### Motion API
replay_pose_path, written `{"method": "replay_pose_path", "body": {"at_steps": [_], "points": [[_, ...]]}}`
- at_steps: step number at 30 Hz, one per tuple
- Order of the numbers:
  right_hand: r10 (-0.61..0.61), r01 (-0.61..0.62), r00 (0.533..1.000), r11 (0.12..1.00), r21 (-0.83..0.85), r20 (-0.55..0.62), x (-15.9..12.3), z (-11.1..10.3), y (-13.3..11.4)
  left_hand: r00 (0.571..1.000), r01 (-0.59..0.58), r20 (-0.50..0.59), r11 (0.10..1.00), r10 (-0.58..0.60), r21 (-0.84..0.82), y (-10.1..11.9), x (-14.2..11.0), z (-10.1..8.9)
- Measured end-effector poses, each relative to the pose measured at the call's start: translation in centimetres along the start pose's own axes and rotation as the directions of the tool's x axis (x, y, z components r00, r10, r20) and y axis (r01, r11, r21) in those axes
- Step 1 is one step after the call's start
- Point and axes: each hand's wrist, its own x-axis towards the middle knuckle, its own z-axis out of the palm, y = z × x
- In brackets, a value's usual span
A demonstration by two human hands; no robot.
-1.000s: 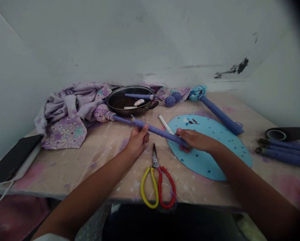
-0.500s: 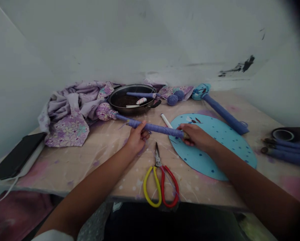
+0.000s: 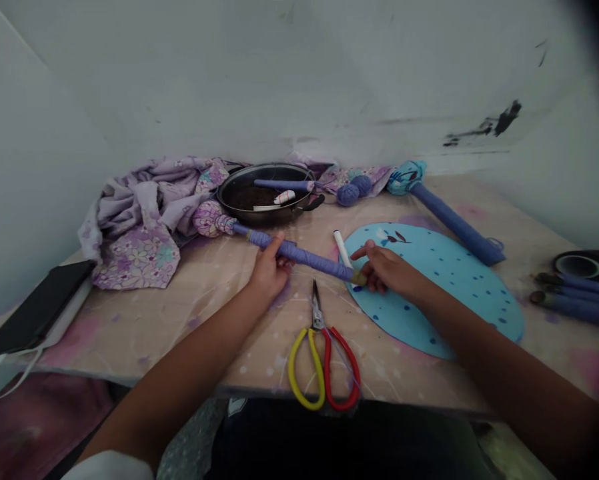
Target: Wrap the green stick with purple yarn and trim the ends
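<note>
A stick wrapped in purple yarn [image 3: 314, 259] slants across the table, its bare brownish end at the right. Around its middle my left hand [image 3: 271, 268] is closed, thumb on top. My right hand [image 3: 387, 270] is at the bare end, index finger stretched out and the other fingers loosely bent; whether they touch the stick is unclear. The stick's far end meets or overlaps a purple shaft with a floral cloth ball [image 3: 212, 220]. Below lie scissors [image 3: 317, 320] with one yellow and one red handle. A white marker [image 3: 343, 249] rests by a light blue spotted oval board [image 3: 444, 293].
A dark pan [image 3: 239, 217] holding another purple stick stands at the back, beside purple yarn balls [image 3: 348, 195]. Floral cloth [image 3: 139, 227] and a black-covered object [image 3: 37, 307] are left. A blue-headed stick [image 3: 454, 222], a tape roll [image 3: 577, 265] and wrapped sticks [image 3: 579, 307] are right.
My right hand has loosened from the stick's right end, its index finger now stretched out. That end has dipped and shifted slightly left. My left hand keeps its hold.
</note>
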Motion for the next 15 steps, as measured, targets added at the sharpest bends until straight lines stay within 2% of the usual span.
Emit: {"method": "replay_pose_path", "body": {"at_steps": [4, 6, 9, 11, 13, 14, 15], "points": [[-0.05, 0.058, 0.995, 0.994, -0.093, 0.087, -0.2, 0.0, -0.1, 0.999, -0.034, 0.036, 0.999, 0.035, -0.031, 0.1, 0.2, -0.2], [-0.115, 0.125, 0.989, 0.986, -0.11, 0.094, -0.1, -0.1, 0.0, 0.996, -0.048, 0.068, 0.999, 0.048, -0.007, 0.0, 0.2, -0.3], [-0.327, 0.325, 0.945, 0.944, -0.063, -0.019, 0.5, -0.6, 0.5, 0.991, -0.044, 0.127, 0.998, 0.038, 0.041, -0.2, 0.0, -0.3], [-0.47, 0.466, 0.872, 0.882, -0.063, -0.134, 1.0, -0.9, 0.8, 0.986, -0.013, 0.169, 0.998, 0.004, 0.056, -0.3, -0.2, -0.3], [-0.547, 0.545, 0.808, 0.835, -0.074, -0.217, 1.2, -1.1, 1.0, 0.977, 0.016, 0.211, 0.998, -0.029, 0.062, -0.2, -0.5, -0.2], [-0.538, 0.543, 0.81, 0.838, -0.049, -0.231, 1.2, -1.1, 1.0, 0.973, 0.025, 0.227, 0.998, -0.039, 0.064, -0.1, -0.6, -0.2], [-0.497, 0.511, 0.84, 0.86, 0.008, -0.221, 1.1, -1.0, 0.9, 0.97, 0.03, 0.238, 0.997, -0.045, 0.064, -0.1, -0.7, -0.1]]}}
